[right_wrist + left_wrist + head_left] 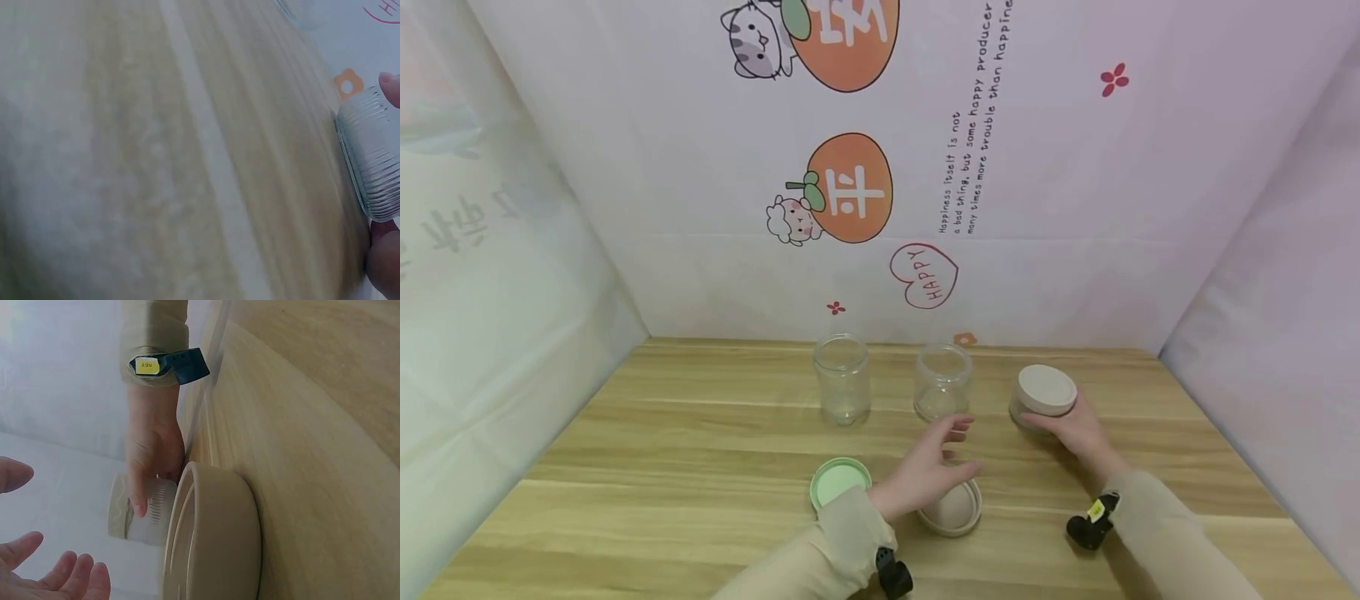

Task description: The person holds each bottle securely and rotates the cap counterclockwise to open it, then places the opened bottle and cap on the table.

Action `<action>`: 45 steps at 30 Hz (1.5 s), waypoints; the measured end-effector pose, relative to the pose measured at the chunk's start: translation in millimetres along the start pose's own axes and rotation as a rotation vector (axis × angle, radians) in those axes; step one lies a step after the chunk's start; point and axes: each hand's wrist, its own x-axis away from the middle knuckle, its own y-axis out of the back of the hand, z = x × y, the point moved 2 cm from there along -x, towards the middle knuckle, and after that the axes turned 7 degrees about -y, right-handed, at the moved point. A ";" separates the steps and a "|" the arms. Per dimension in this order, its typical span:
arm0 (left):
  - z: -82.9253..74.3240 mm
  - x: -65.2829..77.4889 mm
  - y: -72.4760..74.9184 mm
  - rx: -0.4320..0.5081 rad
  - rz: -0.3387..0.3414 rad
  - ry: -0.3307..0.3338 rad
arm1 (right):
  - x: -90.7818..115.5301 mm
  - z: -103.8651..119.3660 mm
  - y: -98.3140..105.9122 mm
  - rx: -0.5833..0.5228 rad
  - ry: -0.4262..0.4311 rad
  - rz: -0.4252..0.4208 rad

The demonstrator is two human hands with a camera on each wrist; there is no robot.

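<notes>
At the back right, my right hand (1081, 429) grips a ribbed clear jar (375, 153) with an off-white lid (1047, 389) on its top. In the left wrist view, that hand's fingers wrap round the jar's side. My left hand (921, 473) is held over a beige lid (951, 512), its thumb and fingers apart and nothing between them. Just beyond its fingertips stands a lidless clear jar (943, 383). The beige lid lies with its hollow side up, partly hidden by the left hand.
Left of the middle jar stands a taller lidless clear jar (842, 383). A green lid (838, 482) lies by the left sleeve, which covers its lower part. Printed white cloth (1037, 208) closes off the back and sides of the wooden table (662, 467).
</notes>
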 end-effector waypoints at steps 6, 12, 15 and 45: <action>0.7 0.6 -2.0 0.005 0.016 0.002 | 5.7 1.7 -4.5 0.009 -0.040 -0.033; 0.6 2.6 -3.3 0.004 0.010 0.008 | 13.4 3.3 -9.0 -0.011 -0.057 -0.038; 0.2 2.2 -4.5 0.010 0.006 0.009 | 17.3 3.6 -9.3 -0.020 -0.069 -0.044; -3.0 -2.1 -6.6 -0.130 -0.001 -0.011 | 89.0 26.9 7.4 0.304 0.116 -0.121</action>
